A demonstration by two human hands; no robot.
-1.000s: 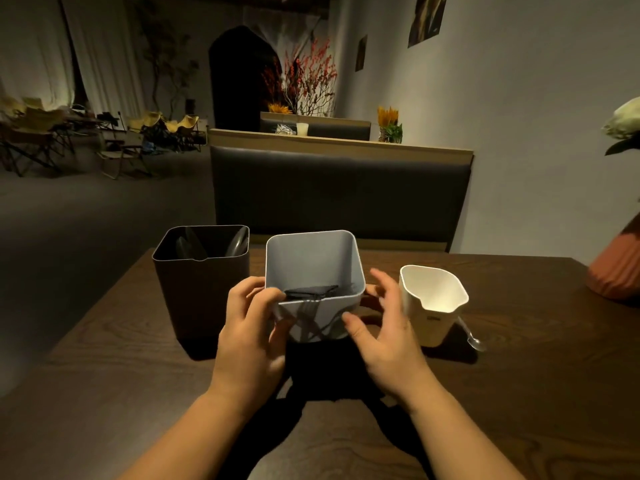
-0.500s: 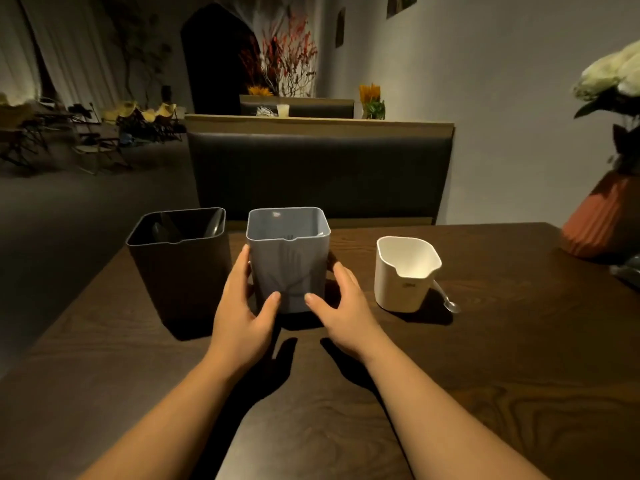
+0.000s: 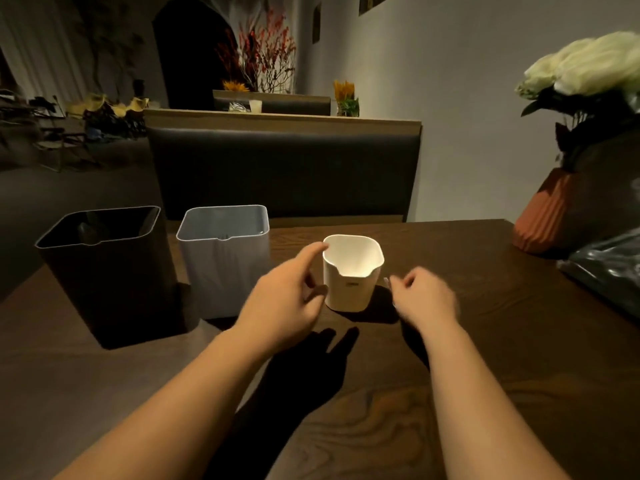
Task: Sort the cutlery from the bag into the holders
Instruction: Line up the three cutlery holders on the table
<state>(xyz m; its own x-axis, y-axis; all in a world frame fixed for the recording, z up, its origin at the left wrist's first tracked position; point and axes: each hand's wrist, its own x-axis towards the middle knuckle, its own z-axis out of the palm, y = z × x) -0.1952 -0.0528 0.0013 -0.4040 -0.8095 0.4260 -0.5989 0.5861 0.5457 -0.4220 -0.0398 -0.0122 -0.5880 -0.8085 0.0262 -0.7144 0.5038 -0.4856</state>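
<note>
Three holders stand in a row on the dark wooden table: a black holder at the left with dark cutlery inside, a grey holder in the middle, and a small white holder to the right. My left hand is at the white holder's left side, index fingertip on its rim and thumb by its wall. My right hand, blurred, hovers just right of the holder with fingers curled. A pale spoon tip shows at its fingertips; whether the hand holds the spoon is unclear.
A dark plastic bag lies at the table's right edge. Behind it stands an orange ribbed vase with white flowers. A dark padded bench back runs along the far side of the table.
Both hands left the grey holder, which now stands on the table, and moved right. My left hand reached the white holder and my right hand moved over the spoon beside it.
</note>
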